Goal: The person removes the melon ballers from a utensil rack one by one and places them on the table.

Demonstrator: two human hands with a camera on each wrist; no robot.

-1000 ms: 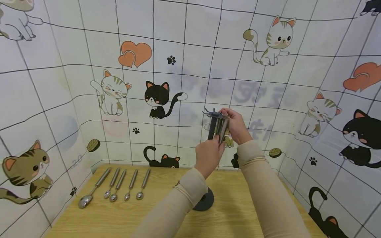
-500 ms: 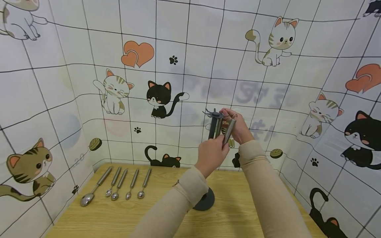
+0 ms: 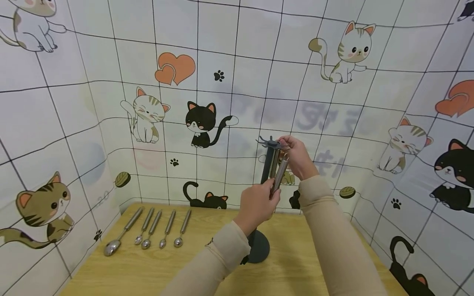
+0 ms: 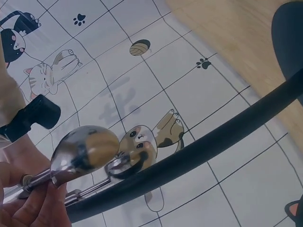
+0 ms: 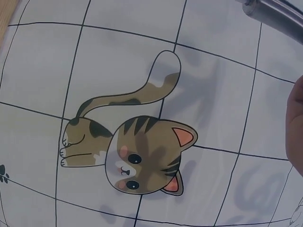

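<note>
In the head view my left hand [image 3: 258,204] grips a metal spoon [image 3: 280,176], its handle pointing up with the hanging loop at the top. The left wrist view shows its large shiny bowl [image 4: 85,153] beside the fingers [image 4: 35,208]. My right hand [image 3: 298,156] pinches the top of a dark grey utensil stand [image 3: 271,144] at its hooks. Close beside the spoon, another metal utensil [image 3: 274,162] hangs along the post; a smaller round end [image 4: 122,165] shows below. In the right wrist view, only the right hand's edge [image 5: 295,123] and a handle end [image 5: 277,16] appear.
Several metal spoons and scoops [image 3: 151,230] lie in a row on the left of the wooden table [image 3: 140,273]. The stand's round base [image 3: 260,248] rests on the table behind my left forearm. Cat-patterned cloth walls [image 3: 237,82] enclose the back and sides.
The spoon's handle has swung out from the stand's hooks, then dropped a little, with my left hand moving down and left. My right hand stays at the stand's top.
</note>
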